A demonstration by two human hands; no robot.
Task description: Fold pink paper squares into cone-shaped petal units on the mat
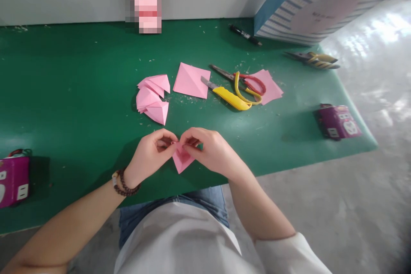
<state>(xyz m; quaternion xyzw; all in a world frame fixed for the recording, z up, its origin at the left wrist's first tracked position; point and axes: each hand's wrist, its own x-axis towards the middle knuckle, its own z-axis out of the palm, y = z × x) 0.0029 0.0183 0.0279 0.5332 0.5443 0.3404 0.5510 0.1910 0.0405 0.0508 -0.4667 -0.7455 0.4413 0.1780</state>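
Observation:
My left hand point(149, 155) and my right hand point(209, 152) meet above the green tabletop point(73, 94), pinching a folded pink paper piece point(182, 159) between them. Its pointed end hangs downward, and my fingers hide its upper part. A beaded bracelet point(124, 182) circles my left wrist. Beyond my hands lie a heap of folded pink paper pieces point(152, 98) and a creased pink paper square point(191, 80). Neither hand touches these.
Red-and-yellow scissors point(248, 86) lie on a pink sheet point(272, 87) beside a yellow utility knife point(228, 99). A black marker point(245, 34), yellow-handled pliers point(316, 60), purple boxes point(337, 122) point(13, 182) and a striped carton point(324, 2) surround the table. Paper scraps speckle the tabletop.

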